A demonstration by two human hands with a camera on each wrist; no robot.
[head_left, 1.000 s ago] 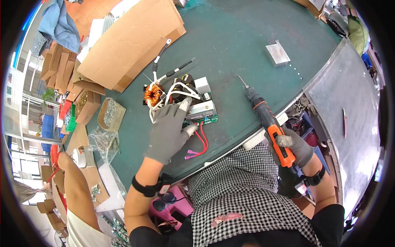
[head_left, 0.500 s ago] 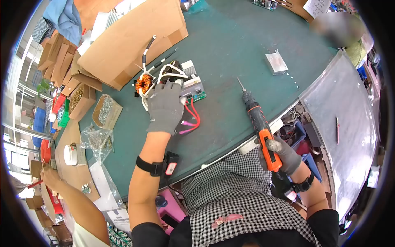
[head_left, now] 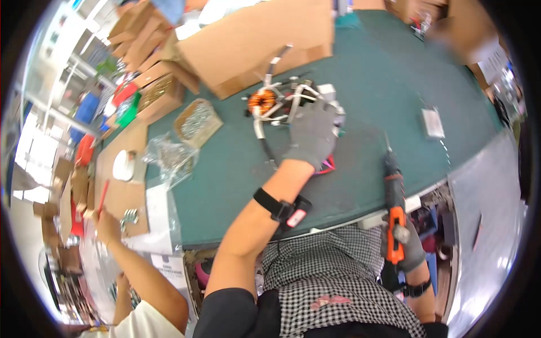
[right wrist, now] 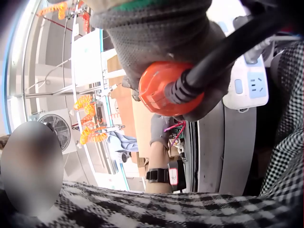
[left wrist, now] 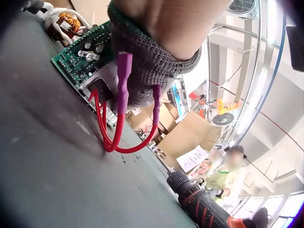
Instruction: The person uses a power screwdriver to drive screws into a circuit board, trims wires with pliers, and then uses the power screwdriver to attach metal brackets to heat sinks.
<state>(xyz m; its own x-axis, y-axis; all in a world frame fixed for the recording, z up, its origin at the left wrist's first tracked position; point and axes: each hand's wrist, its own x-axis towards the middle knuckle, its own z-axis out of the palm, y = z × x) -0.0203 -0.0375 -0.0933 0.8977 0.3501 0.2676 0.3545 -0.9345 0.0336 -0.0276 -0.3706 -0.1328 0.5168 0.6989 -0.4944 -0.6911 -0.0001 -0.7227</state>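
Observation:
My gloved left hand [head_left: 313,129] grips a green circuit board [left wrist: 83,57] from above, its fingertips hidden. A copper-wound ring coil [head_left: 262,102] and thick white cables stand at the board's left side. Two red wires [left wrist: 110,137] with purple terminals stick out from the board under the wrist. In my gloved right hand [head_left: 408,248] is an orange and black electric screwdriver [head_left: 395,197], held near the table's front edge with its bit pointing away from me. The right wrist view shows the tool's orange rear end [right wrist: 166,90] and black cord.
A silver heat sink [head_left: 433,123] lies to the right on the green table [head_left: 383,84]. A large carton [head_left: 259,42] stands behind the board. To the left are a small box of metal parts [head_left: 197,121], a plastic bag [head_left: 172,158] and another person's arm [head_left: 141,270].
My left hand and the board have moved farther from the table's front edge. The head view has swung left. My right hand still holds the screwdriver.

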